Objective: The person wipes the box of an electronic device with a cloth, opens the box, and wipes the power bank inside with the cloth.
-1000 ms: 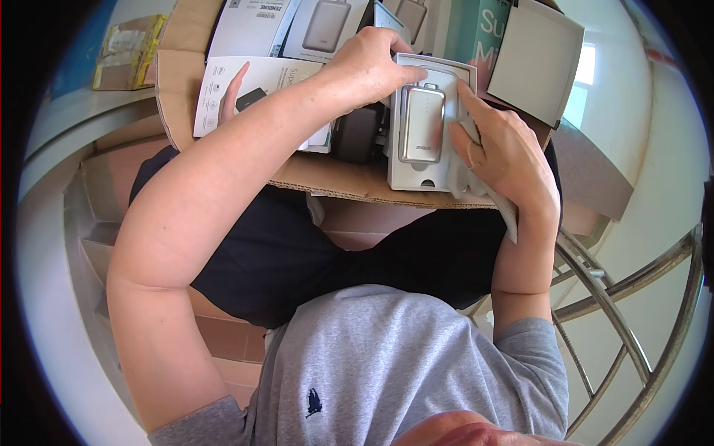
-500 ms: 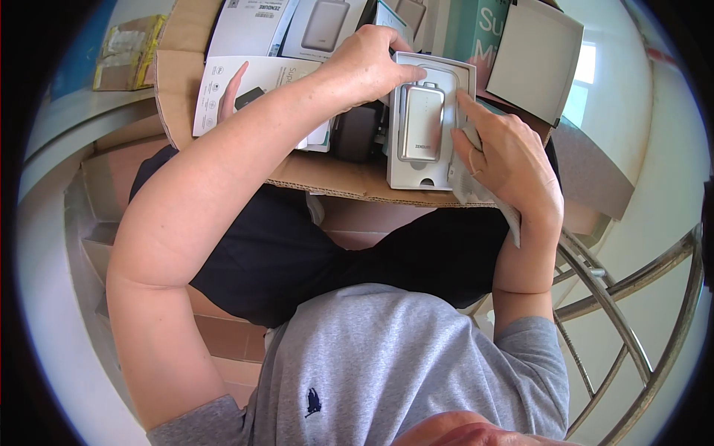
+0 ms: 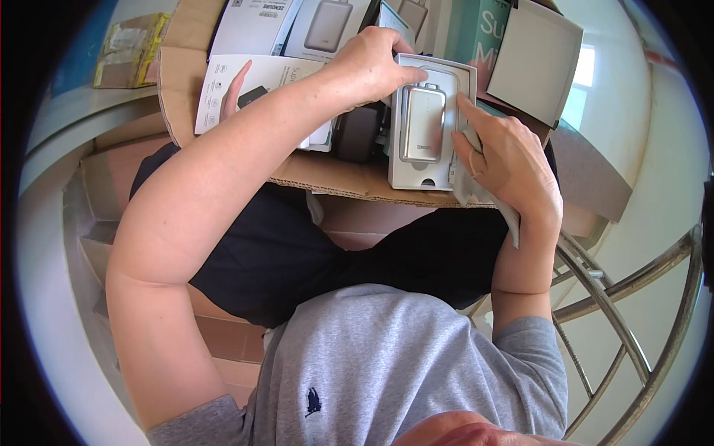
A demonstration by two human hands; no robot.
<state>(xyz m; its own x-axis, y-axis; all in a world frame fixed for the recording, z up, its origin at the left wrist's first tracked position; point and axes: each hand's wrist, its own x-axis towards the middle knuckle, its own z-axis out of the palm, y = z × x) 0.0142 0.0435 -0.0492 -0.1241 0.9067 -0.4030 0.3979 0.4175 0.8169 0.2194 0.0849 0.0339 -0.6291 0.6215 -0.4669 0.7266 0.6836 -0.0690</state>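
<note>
A silver power bank (image 3: 423,123) marked ZENDURE lies in the white moulded insert of an open white box (image 3: 411,175). My left hand (image 3: 375,65) grips that box by its upper left corner, the thumb resting on the top edge. At its right side my right hand (image 3: 512,152) has its fingertips against the box wall. A pale grey cloth (image 3: 467,186) is held in the right hand and hangs below the fingers. Left of the box sits a dark power bank (image 3: 357,134), partly hidden beneath my left forearm.
An open cardboard carton (image 3: 178,89) lies across my lap, holding several product boxes, among them a white printed box (image 3: 223,93) and a teal box (image 3: 483,41). A white lid (image 3: 535,63) leans at the right. Metal railing (image 3: 625,327) stands on the right, a yellow-taped parcel (image 3: 130,52) at upper left.
Both hands keep their places on the box. The view has shifted very slightly; nothing else visibly differs.
</note>
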